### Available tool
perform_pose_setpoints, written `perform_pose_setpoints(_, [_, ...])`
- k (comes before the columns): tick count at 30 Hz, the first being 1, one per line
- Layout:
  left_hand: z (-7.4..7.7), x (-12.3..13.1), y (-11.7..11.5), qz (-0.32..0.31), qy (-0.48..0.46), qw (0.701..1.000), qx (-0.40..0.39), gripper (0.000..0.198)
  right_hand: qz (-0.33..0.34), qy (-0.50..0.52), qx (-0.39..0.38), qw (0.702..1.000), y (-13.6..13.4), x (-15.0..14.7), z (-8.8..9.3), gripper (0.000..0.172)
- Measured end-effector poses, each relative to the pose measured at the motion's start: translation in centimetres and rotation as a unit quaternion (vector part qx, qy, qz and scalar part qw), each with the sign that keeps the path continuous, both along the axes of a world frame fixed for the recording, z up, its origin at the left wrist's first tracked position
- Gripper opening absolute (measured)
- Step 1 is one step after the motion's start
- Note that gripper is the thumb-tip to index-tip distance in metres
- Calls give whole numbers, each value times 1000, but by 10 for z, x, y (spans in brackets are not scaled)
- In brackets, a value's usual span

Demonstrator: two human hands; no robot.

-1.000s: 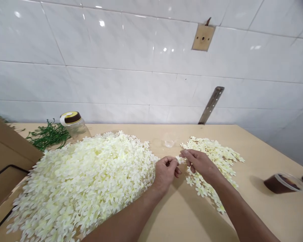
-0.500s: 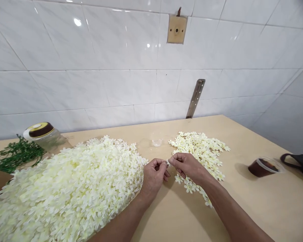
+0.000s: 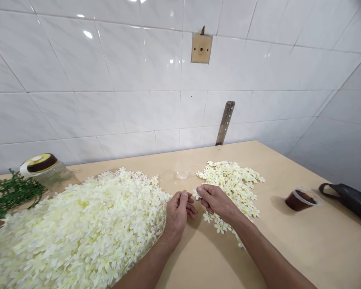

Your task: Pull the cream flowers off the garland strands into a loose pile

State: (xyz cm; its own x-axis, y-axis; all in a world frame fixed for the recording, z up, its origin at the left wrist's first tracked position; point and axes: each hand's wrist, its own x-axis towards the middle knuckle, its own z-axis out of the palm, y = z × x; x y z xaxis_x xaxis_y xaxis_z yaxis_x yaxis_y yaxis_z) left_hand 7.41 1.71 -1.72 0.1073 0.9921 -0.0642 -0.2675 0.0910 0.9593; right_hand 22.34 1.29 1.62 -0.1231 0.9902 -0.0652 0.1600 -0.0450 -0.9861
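My left hand (image 3: 178,212) and my right hand (image 3: 215,200) meet over the table, fingertips pinched together on one small cream-white fabric flower (image 3: 196,195). A big heap of the same flowers (image 3: 78,228) lies to the left, touching my left wrist. A smaller, flatter spread of loose flowers (image 3: 231,184) lies under and beyond my right hand.
The beige table (image 3: 289,249) meets a white tiled wall. A small clear cup (image 3: 182,172) stands behind my hands. A clear jar with a brown lid (image 3: 43,168) and green plastic stems (image 3: 9,194) lie at the far left. At right sit a brown-filled tub (image 3: 301,198) and a black bag (image 3: 349,198).
The view has swung to the right and down a little. My hands stay pinched together on the small flower, with the fingers shifting slightly.
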Motion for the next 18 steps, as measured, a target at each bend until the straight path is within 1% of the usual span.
perform_pose_setpoints(4, [-1,-1,1,-3,-9,1000,1,43,10,18,-14,1000,2,-1,-4,48])
perform_pose_setpoints(12, [0,0,2,-9,-13,1000,-19,43,36,32,-32,998,5,-1,-9,45])
perform_pose_setpoints(15, [-3,-1,2,-10,-8,1000,-18,41,43,36,-40,998,7,0,-10,44])
perform_pose_setpoints(18, [-2,-2,1,-15,-1,1000,-14,40,35,40,-42,998,7,-1,-8,44])
